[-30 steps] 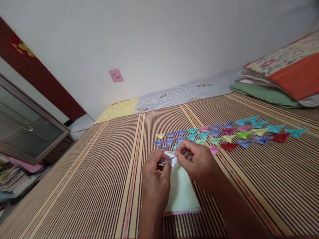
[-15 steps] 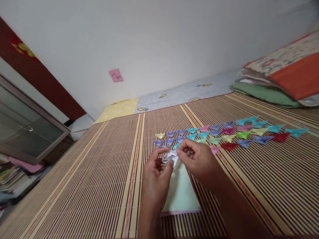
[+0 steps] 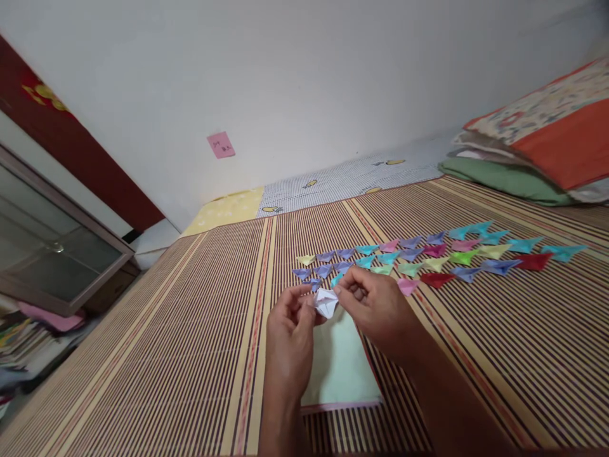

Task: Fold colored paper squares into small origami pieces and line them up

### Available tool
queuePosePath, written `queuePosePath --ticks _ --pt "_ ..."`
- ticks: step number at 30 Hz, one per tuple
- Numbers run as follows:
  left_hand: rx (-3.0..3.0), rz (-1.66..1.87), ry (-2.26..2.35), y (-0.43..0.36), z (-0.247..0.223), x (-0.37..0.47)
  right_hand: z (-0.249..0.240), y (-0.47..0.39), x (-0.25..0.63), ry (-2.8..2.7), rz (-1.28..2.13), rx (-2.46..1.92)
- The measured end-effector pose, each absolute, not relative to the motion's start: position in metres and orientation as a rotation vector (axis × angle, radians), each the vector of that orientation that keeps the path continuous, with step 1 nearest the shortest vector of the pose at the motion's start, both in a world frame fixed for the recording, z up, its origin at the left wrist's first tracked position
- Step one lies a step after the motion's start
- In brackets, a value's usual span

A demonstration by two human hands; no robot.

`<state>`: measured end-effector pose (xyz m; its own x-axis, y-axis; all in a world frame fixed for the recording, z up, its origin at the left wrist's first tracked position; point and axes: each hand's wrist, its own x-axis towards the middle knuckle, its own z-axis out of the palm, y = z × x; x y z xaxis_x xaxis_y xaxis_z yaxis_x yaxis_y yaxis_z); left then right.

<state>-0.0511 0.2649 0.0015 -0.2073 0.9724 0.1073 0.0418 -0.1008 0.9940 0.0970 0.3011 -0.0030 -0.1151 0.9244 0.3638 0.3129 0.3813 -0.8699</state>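
A small white folded-paper boat is held in the air between both hands. My left hand pinches its left end between thumb and fingers. On the other side, my right hand grips its right tip with thumb and forefinger, the remaining fingers curled in. Below them lies a pale green rectangular pad, partly covered by my left hand. Just beyond the hands, rows of coloured folded-paper boats, such as a dark red one and a lime green one, stretch to the right.
A striped bamboo mat spreads under everything. Folded bedding is stacked at the back right, near the wall. A pink note sticks to the wall. At the left stand a glass-door cabinet and a pile of books.
The white paper has turned so its broad folded face shows. My left thumb has moved left, from its front to its left end. My right hand has hardly moved.
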Motion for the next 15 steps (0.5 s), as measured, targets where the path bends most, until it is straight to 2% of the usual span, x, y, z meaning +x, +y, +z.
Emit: queuePosePath --ticks 10,15 --pt "1.192 1.391 1.303 0.267 0.001 -0.055 -0.001 0.302 0.098 -1.658 0.776 -1.122" --pt "1.224 1.343 1.397 0.272 0.0 -0.065 0.001 0.293 0.134 -1.568 0.743 -1.202"
